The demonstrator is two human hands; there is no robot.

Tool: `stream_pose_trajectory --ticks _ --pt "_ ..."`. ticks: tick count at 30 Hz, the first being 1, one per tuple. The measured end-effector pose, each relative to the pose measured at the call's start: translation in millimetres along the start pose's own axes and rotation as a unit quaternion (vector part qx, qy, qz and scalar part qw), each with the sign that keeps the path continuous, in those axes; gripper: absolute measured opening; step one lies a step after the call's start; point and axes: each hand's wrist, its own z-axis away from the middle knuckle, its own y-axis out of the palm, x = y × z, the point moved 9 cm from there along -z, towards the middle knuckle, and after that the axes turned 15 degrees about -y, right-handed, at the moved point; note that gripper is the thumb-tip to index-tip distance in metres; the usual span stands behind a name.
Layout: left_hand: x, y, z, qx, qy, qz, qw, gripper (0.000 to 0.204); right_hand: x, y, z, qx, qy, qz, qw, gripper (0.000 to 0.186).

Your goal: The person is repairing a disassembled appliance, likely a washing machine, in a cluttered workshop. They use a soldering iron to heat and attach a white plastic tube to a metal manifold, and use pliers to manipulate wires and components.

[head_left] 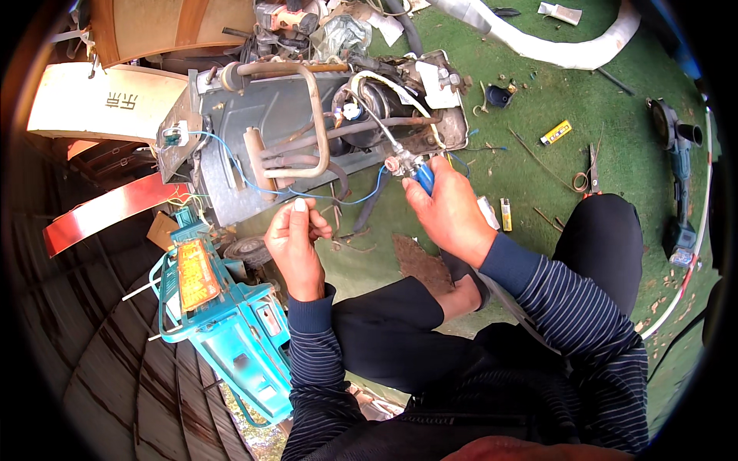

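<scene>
My right hand grips blue-handled metal tool; left hand curled (holding anything? can't tell); grey metal tray holds brown pipes.

Over there, pipes lie across the panel, straight ahead of the person; a case sits left, scissors lie right, a grinder farther right on the floor.
</scene>
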Motion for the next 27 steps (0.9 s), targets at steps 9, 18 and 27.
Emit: stream_pose_trajectory --ticks 9,18,27 --pt "1.8 -4.1 1.0 0.003 0.001 0.006 1.000 0.025 0.3 1.3 0.2 0.007 0.012 -0.013 1.000 0.036" --pt "1.6 -5.8 1.1 -0.002 0.003 0.007 1.000 0.025 6.5 -4.8 -2.2 0.038 0.042 -0.031 0.998 0.034" --pt "-2.8 -4.5 4.5 0.005 0.012 0.009 1.000 0.024 3.6 0.9 -4.7 0.056 0.040 -0.086 0.994 0.034"
